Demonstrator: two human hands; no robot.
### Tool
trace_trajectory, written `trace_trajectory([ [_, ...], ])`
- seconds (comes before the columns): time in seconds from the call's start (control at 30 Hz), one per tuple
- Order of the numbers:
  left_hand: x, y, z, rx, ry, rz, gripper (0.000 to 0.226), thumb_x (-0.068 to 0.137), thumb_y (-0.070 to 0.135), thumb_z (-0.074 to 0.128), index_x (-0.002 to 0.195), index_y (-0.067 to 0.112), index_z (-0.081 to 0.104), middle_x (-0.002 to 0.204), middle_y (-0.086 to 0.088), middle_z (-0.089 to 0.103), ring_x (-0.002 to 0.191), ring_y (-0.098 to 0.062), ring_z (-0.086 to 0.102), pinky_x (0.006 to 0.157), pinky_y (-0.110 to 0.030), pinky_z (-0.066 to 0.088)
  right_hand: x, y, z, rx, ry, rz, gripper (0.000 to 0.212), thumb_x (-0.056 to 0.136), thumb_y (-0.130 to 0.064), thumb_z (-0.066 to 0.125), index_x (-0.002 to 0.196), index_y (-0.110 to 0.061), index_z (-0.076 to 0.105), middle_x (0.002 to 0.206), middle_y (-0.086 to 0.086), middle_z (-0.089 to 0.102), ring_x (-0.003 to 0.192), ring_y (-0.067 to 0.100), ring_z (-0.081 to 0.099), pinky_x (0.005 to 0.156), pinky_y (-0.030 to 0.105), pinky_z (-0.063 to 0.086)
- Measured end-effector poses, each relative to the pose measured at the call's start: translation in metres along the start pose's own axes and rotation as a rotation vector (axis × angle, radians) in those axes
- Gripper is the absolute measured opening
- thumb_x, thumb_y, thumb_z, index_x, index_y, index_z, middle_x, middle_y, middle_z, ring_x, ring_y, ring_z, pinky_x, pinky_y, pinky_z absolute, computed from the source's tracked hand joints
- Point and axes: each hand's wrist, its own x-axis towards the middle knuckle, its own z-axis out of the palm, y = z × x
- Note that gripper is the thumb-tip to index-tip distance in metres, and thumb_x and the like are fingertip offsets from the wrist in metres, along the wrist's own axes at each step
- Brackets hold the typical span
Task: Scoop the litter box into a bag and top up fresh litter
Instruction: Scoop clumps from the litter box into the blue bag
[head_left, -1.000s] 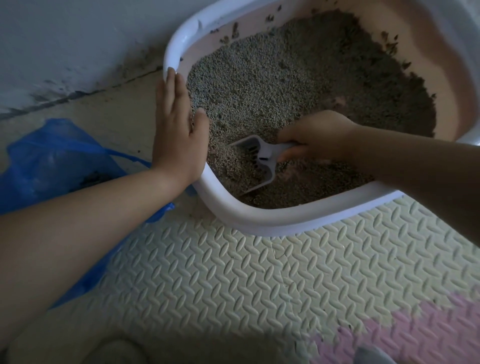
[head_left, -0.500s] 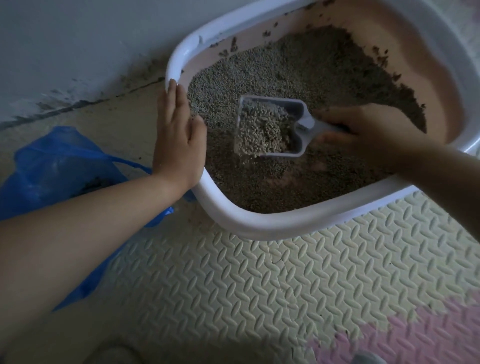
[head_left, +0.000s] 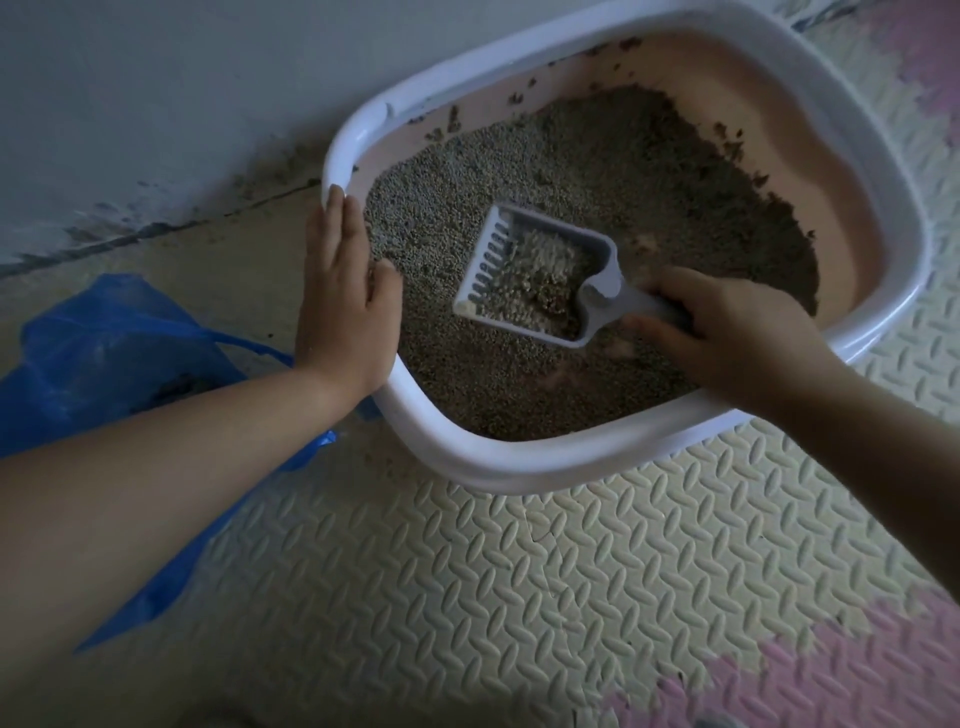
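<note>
A white-rimmed litter box with a pink inside holds grey-brown litter. My right hand grips the handle of a pale slotted scoop. The scoop hangs over the litter with a small heap of pellets and a dark clump in it. My left hand lies flat with straight fingers on the box's left rim. A blue plastic bag lies on the floor to the left of the box, partly hidden by my left forearm.
The box stands on a cream foam mat with an embossed pattern, with pink tiles at the lower right. A grey wall with a dirty base runs behind. Bare floor lies between wall and mat.
The scoop came up out of the litter loaded, then much of the litter sifted through the slots. It now sits lower and turned, with fewer pellets. My left hand stayed on the rim.
</note>
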Motion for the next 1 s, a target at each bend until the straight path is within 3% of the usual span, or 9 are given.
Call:
trace_trajectory([
  [0.23, -0.0002, 0.0005, -0.0004, 0.01, 0.002, 0.001, 0.064, 0.093, 0.029, 0.025, 0.151, 0.007, 0.01, 0.16, -0.001, 0.0, 0.146, -0.013, -0.005, 0.119, -0.03, 0.001, -0.0029, -0.0053, -0.0005, 0.016, 0.049, 0.003, 0.029, 0.087, -0.043, 0.052, 0.099, -0.018, 0.06, 0.06, -0.009, 0.044, 0.053, 0.016, 0.042, 0.046, 0.023, 0.028],
  [0.4, -0.0006, 0.0001, -0.0001, 0.015, 0.001, 0.0, 0.063, 0.094, 0.027, 0.026, 0.152, 0.007, 0.01, 0.16, -0.002, 0.0, 0.146, -0.013, -0.006, 0.119, -0.029, 0.0, -0.0041, -0.0047, 0.0018, -0.014, 0.064, -0.01, 0.035, 0.087, -0.047, 0.044, 0.087, -0.015, 0.057, 0.06, -0.005, 0.049, 0.053, 0.019, 0.046, 0.046, 0.028, 0.031],
  [0.67, -0.0009, 0.0006, -0.0006, -0.002, 0.003, 0.001, 0.058, 0.098, 0.02, 0.028, 0.152, 0.008, 0.009, 0.16, 0.0, -0.002, 0.146, -0.011, -0.007, 0.118, -0.028, 0.0, -0.0065, -0.008, 0.0003, 0.021, 0.142, -0.019, 0.027, 0.09, -0.044, 0.05, 0.095, -0.02, 0.06, 0.07, -0.013, 0.045, 0.06, 0.011, 0.042, 0.049, 0.026, 0.03],
  [0.8, 0.0, 0.0003, 0.0001, -0.001, 0.008, 0.004, 0.058, 0.098, 0.019, 0.029, 0.152, 0.008, 0.009, 0.16, 0.0, -0.001, 0.146, -0.012, -0.007, 0.118, -0.027, 0.0, -0.0061, -0.007, 0.0008, -0.002, 0.143, -0.004, 0.025, 0.088, -0.043, 0.052, 0.093, -0.02, 0.061, 0.068, -0.008, 0.051, 0.059, 0.019, 0.05, 0.048, 0.026, 0.032],
  [1.0, -0.0002, 0.0003, 0.0006, -0.006, 0.014, 0.008, 0.058, 0.098, 0.018, 0.03, 0.151, 0.007, 0.01, 0.16, -0.002, 0.0, 0.146, -0.013, -0.006, 0.117, -0.025, -0.001, -0.0047, -0.0078, 0.0003, 0.025, 0.103, 0.026, 0.025, 0.086, -0.043, 0.052, 0.09, -0.021, 0.061, 0.06, -0.013, 0.044, 0.053, 0.014, 0.043, 0.046, 0.023, 0.029],
])
